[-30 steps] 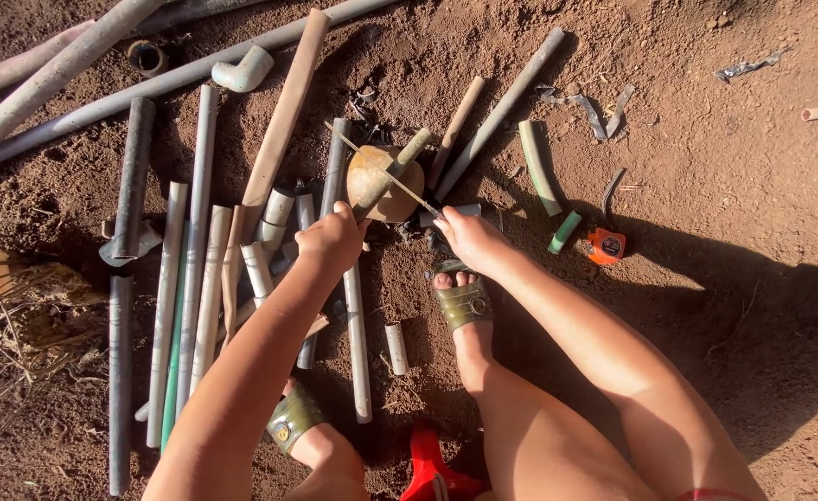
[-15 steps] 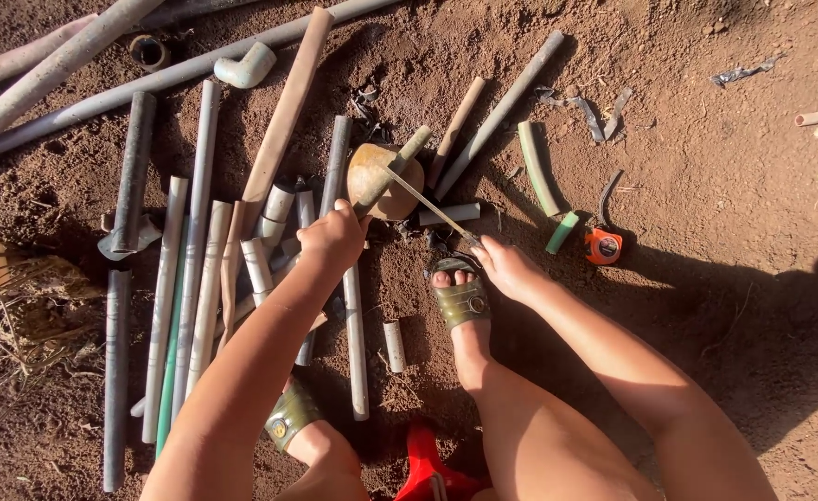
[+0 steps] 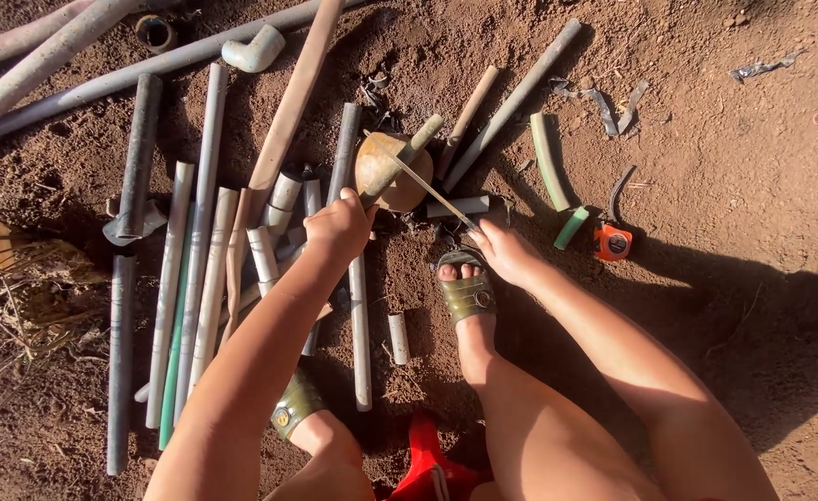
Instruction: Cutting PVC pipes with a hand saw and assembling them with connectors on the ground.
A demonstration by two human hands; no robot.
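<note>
Head view is showing us squatting over reddish dirt [image 3: 724,213], and we are starting at the far left of our hands, where a row of grey and white pipe lengths [image 3: 207,232] is lying side by side, with a green pipe [image 3: 175,371] among them. Beyond the row, up past our left hand, a white elbow fitting [image 3: 256,48] is sitting against a long grey pipe [image 3: 149,67].

Our left hand [image 3: 339,225] is closing firmly around a short tan pipe piece [image 3: 409,148], holding it slanted across a rounded brown stone [image 3: 392,172] just ahead of the knuckles. A thin hacksaw blade [image 3: 432,193] is running from that pipe piece back toward our right hand [image 3: 504,252], which is gripping its near end with the fingers pinched tight; the blade is touching the pipe piece near the stone. Our right hand is hovering just above our sandalled right foot [image 3: 466,289].

Further right of our right hand, a curved green pipe scrap [image 3: 548,160] is lying near a small green offcut [image 3: 572,227], and an orange tape measure [image 3: 613,243] is resting just beside that offcut, at the edge of our shadow.
</note>
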